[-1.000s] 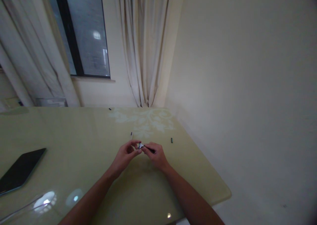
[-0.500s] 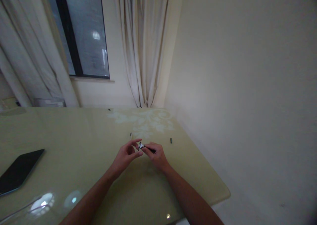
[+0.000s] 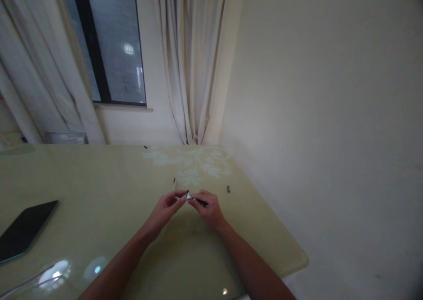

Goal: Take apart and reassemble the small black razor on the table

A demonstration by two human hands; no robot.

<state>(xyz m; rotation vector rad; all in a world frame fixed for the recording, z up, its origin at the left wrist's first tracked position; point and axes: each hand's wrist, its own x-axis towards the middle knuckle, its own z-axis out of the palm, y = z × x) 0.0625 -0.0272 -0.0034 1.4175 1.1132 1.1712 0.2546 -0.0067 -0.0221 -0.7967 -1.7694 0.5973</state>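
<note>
My right hand (image 3: 207, 206) grips a small tool with a black handle (image 3: 202, 202) and a pale, T-shaped head, razor-like in outline; its exact kind is too small to tell. At the tool's pale head (image 3: 188, 196), the thumb and fingers of my left hand (image 3: 168, 204) come together in a pinch. Both hands are held close to each other above the table. Just beyond my left hand lies a thin white stick with a dark tip (image 3: 174, 181). A small dark, greenish oblong piece (image 3: 228, 189) rests to the right of my right hand.
The glossy greenish-yellow table (image 3: 264, 229) has a rounded corner at the right, next to the wall. A flat black tablet-like slab (image 3: 28, 229) lies at the left. One tiny dark piece (image 3: 145, 147) is near the far edge, below a window and curtains (image 3: 194, 71).
My left hand's fingers, spread apart around the tool's head before, have closed in on it. My right hand keeps its grip on the handle.
</note>
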